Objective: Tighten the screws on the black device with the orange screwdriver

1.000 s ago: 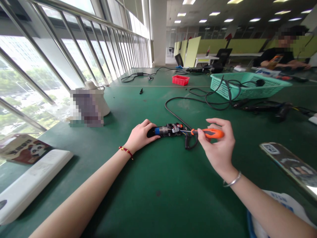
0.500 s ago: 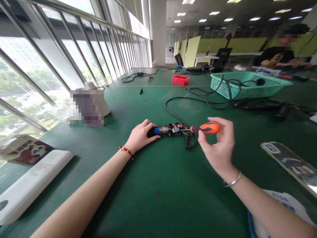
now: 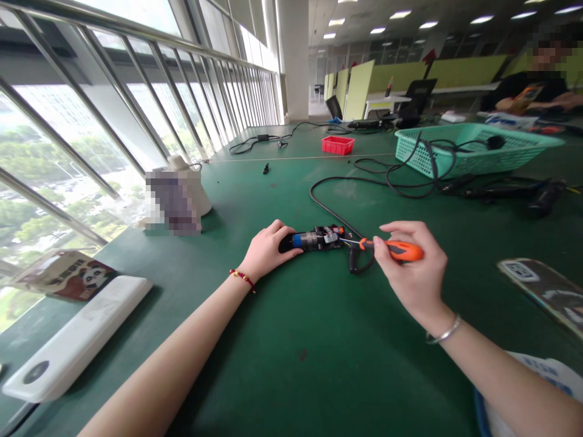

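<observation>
A small opened electric device (image 3: 316,238), black with a blue-and-silver motor part and exposed wiring, lies on the green table (image 3: 291,340). My left hand (image 3: 268,250) is closed round its left end and holds it down. My right hand (image 3: 410,270) pinches an orange-handled screwdriver (image 3: 394,249) whose thin shaft points left into the device's right end. A black cord (image 3: 334,212) runs from the device, coiled near it, then loops away toward the back.
A teal basket (image 3: 473,152) with cables stands at the back right, a small red tray (image 3: 337,145) behind centre. A white flat box (image 3: 77,340) and a panda-print book (image 3: 68,276) lie at left. A phone (image 3: 546,291) lies at right. Another person sits far right.
The screwdriver handle rose a little, then came back down while its tip stayed at the device. My head shifted, so the whole scene slid slightly right. My left hand kept its hold.
</observation>
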`<state>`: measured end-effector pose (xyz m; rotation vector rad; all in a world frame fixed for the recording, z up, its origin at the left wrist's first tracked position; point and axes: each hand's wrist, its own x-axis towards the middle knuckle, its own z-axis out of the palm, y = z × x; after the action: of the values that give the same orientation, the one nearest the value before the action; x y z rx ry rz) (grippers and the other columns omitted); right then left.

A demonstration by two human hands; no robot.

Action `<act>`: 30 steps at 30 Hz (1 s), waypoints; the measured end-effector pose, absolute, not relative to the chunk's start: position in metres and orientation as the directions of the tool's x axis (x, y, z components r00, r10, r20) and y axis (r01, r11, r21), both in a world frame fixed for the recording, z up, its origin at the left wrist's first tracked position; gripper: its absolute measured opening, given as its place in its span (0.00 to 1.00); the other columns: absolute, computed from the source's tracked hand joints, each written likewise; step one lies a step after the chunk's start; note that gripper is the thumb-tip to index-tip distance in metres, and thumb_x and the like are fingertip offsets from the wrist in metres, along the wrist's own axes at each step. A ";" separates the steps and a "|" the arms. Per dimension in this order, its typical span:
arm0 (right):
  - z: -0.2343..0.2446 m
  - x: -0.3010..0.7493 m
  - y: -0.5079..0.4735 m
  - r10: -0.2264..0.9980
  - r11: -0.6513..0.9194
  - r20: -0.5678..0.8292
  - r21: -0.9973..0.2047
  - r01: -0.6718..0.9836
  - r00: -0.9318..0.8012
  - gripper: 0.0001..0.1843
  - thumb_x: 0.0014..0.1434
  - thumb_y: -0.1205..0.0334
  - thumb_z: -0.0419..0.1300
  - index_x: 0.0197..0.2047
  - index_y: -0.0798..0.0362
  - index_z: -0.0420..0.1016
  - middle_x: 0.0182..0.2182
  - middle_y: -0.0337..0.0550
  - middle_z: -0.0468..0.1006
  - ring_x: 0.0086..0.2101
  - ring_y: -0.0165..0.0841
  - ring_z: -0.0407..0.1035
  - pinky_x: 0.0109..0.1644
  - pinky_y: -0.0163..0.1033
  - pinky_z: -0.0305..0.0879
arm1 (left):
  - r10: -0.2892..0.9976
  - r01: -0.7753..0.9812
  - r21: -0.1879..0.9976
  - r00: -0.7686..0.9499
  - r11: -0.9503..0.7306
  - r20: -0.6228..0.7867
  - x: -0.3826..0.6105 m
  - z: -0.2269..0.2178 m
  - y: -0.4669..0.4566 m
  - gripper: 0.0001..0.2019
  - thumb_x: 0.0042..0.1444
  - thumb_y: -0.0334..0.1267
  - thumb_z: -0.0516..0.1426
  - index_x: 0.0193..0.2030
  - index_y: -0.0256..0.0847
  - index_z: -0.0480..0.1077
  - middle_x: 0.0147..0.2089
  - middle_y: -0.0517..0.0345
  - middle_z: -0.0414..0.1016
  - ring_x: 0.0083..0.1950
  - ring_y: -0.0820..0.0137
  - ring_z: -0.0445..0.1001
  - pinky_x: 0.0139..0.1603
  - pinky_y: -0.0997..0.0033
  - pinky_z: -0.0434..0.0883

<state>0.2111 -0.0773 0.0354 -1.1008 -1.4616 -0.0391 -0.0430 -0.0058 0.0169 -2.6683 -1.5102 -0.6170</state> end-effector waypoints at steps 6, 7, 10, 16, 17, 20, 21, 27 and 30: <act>0.032 0.210 -0.075 0.506 0.633 0.842 -0.509 0.583 0.186 0.19 0.51 0.66 0.63 0.48 0.52 0.69 0.41 0.46 0.74 0.39 0.35 0.72 0.42 0.41 0.71 | 0.818 0.823 0.181 0.460 -0.539 0.345 -0.043 0.017 -0.005 0.19 0.56 0.53 0.57 0.48 0.43 0.69 0.44 0.55 0.68 0.42 0.64 0.72 0.41 0.66 0.70; 0.032 0.210 -0.076 0.505 0.625 0.843 -0.507 0.593 0.188 0.18 0.50 0.66 0.63 0.47 0.52 0.69 0.41 0.46 0.74 0.38 0.35 0.72 0.42 0.41 0.71 | 0.818 0.822 0.182 0.460 -0.540 0.346 -0.043 0.017 -0.005 0.19 0.56 0.53 0.57 0.48 0.43 0.69 0.44 0.55 0.68 0.42 0.64 0.72 0.41 0.66 0.70; 0.033 0.211 -0.077 0.553 0.558 0.812 -0.529 0.640 0.188 0.09 0.51 0.63 0.64 0.38 0.50 0.72 0.31 0.40 0.75 0.31 0.33 0.71 0.34 0.39 0.70 | 0.818 0.822 0.183 0.460 -0.539 0.346 -0.043 0.016 -0.005 0.19 0.56 0.53 0.56 0.48 0.43 0.69 0.44 0.55 0.68 0.42 0.64 0.72 0.42 0.65 0.70; 0.034 0.210 -0.078 0.501 0.627 0.844 -0.506 0.592 0.190 0.18 0.51 0.66 0.64 0.46 0.50 0.69 0.39 0.43 0.74 0.34 0.32 0.71 0.37 0.39 0.72 | 0.821 0.825 0.180 0.459 -0.535 0.340 -0.043 0.015 -0.005 0.19 0.56 0.54 0.56 0.48 0.44 0.68 0.44 0.56 0.68 0.43 0.64 0.72 0.42 0.65 0.69; 0.034 0.210 -0.077 0.496 0.642 0.848 -0.504 0.578 0.188 0.20 0.50 0.67 0.63 0.48 0.50 0.68 0.41 0.44 0.73 0.35 0.32 0.71 0.38 0.39 0.72 | 0.821 0.826 0.179 0.459 -0.535 0.339 -0.043 0.015 -0.005 0.19 0.56 0.54 0.56 0.48 0.44 0.68 0.44 0.56 0.68 0.42 0.64 0.72 0.42 0.65 0.70; 0.034 0.211 -0.078 0.546 0.598 0.818 -0.534 0.597 0.184 0.14 0.51 0.65 0.63 0.42 0.50 0.71 0.36 0.42 0.75 0.33 0.32 0.71 0.35 0.38 0.71 | 0.820 0.826 0.175 0.460 -0.535 0.340 -0.043 0.016 -0.005 0.20 0.56 0.54 0.56 0.48 0.43 0.68 0.44 0.55 0.68 0.42 0.64 0.72 0.42 0.65 0.70; 0.034 0.211 -0.078 0.569 0.571 0.802 -0.546 0.613 0.183 0.10 0.52 0.64 0.63 0.39 0.50 0.72 0.33 0.41 0.75 0.31 0.32 0.71 0.34 0.38 0.71 | 0.820 0.826 0.174 0.461 -0.536 0.339 -0.043 0.016 -0.005 0.20 0.56 0.54 0.55 0.48 0.43 0.68 0.44 0.55 0.68 0.42 0.64 0.72 0.42 0.65 0.70; 0.034 0.210 -0.078 0.541 0.609 0.822 -0.529 0.591 0.178 0.16 0.51 0.65 0.63 0.44 0.51 0.70 0.38 0.44 0.74 0.35 0.34 0.72 0.37 0.40 0.72 | 0.823 0.823 0.185 0.464 -0.537 0.327 -0.043 0.017 -0.005 0.20 0.56 0.54 0.55 0.48 0.43 0.68 0.44 0.55 0.68 0.43 0.63 0.72 0.41 0.65 0.70; 0.033 0.210 -0.078 0.527 0.626 0.831 -0.521 0.580 0.177 0.18 0.50 0.66 0.64 0.45 0.51 0.69 0.39 0.44 0.74 0.36 0.34 0.72 0.38 0.41 0.72 | 0.824 0.823 0.185 0.464 -0.537 0.327 -0.043 0.017 -0.005 0.19 0.56 0.54 0.56 0.48 0.43 0.68 0.44 0.55 0.68 0.43 0.63 0.72 0.42 0.65 0.70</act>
<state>0.2101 -0.0784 0.0334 -0.9872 -1.4659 -0.0482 -0.0427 -0.0051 0.0171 -2.6885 -1.5124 -0.6007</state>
